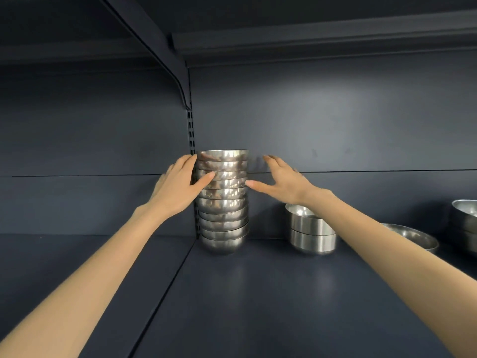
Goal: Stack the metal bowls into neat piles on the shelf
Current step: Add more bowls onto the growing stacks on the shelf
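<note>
A tall pile of metal bowls (223,202), nested one inside another with their rims up, stands on the dark blue shelf (258,293) close to the back panel (335,120), just beside the slotted upright (191,130) that divides the two bays. The person's left hand (178,187) rests against the pile's left side, its fingers (188,160) stretched nearly straight up towards the top rim and its thumb laid across the front of the upper bowls, pressing rather than clutching. The right hand (286,182) is spread wide on the other side, fingers straight and apart from the metal, with only the thumb tip reaching the pile's right edge; whether it actually touches cannot be told. Both bare forearms reach in from the lower corners of the head view. To the right of the pile, on the same shelf and partly behind the right wrist, sits a short pile of two straight-walled bowls (312,229). Further right lies a single shallow, wide bowl (413,236), and at the frame's right edge more bowls (464,215) are stacked, cut off by the border. Above, a dark bracket (165,47) runs down to the upright and carries the upper shelf (322,40).
</note>
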Demonstrator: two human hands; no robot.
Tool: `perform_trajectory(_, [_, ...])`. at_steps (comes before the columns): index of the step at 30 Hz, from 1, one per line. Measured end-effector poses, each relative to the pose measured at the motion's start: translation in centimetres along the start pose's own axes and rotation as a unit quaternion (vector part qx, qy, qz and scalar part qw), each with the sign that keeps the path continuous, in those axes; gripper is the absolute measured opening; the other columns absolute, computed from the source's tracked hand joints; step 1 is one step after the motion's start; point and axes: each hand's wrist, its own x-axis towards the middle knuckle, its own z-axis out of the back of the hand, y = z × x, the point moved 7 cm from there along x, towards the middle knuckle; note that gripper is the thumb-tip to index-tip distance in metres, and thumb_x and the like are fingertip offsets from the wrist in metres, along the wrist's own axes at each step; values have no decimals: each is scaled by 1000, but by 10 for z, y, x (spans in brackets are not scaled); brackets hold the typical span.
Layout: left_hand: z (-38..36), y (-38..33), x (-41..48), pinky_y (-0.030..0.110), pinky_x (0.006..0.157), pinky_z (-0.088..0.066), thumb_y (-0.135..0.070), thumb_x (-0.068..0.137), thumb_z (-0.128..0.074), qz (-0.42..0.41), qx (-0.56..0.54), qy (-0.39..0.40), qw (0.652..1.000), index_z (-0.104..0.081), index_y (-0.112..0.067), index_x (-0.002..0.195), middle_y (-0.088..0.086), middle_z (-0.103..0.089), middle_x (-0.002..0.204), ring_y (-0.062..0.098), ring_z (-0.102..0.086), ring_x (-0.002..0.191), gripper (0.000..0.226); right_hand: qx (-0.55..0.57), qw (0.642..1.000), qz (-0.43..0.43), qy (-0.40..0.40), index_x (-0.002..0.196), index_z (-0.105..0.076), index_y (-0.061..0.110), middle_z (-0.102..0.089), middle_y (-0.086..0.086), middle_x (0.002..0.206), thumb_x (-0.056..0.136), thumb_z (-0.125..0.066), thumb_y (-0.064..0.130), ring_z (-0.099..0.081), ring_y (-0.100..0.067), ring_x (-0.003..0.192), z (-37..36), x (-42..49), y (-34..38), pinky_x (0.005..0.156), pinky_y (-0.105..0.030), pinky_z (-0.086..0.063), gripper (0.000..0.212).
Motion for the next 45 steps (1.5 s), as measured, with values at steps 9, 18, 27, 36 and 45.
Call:
perform_trajectory(9, [-8,-42,-51,40,115,-18,-65,90,-32,-47,115,2,992,-22,-23,152,-1,-17,159,20,-16,145,76,-113,992,17,-45,154,-18,23,-17,6,161,85,-41,72,-11,-17,149,22,-71,-35,121,-49,-9,87])
perform_trajectory(18, [-66,-127,-85,36,114,-20,-79,74,-6,-115,91,51,988,-22,-26,151,-4,-17,159,17,-15,145,95,-96,992,-83,-16,154,-14,28,-7,4,163,83,-41,73,-1,-20,151,32,-147,-125,120,-49,-5,88])
perform_trajectory(27, [-146,-263,-73,34,109,-28,-54,99,-31,-219,-10,140,966,-20,-23,152,-8,-18,158,13,-18,144,62,-67,972,-224,-12,154,-15,20,-9,1,163,82,-53,69,-11,-20,149,59,-205,-236,119,-48,-17,95])
perform_trajectory(36, [-234,-303,-52,36,115,-18,-44,103,-28,-136,-89,290,943,-3,-8,153,5,-6,162,22,-13,148,66,28,962,-270,32,153,-13,5,-12,-7,162,80,-58,67,-19,-22,147,48,-215,-290,117,-36,-23,105])
perform_trajectory(45, [-261,-303,-44,28,89,-39,-54,95,-45,-71,-170,313,932,-42,-4,128,4,-51,122,19,-49,110,61,107,959,-262,-13,152,-24,6,-30,-8,156,80,-65,60,-32,-21,142,38,-214,-312,112,-30,-30,98])
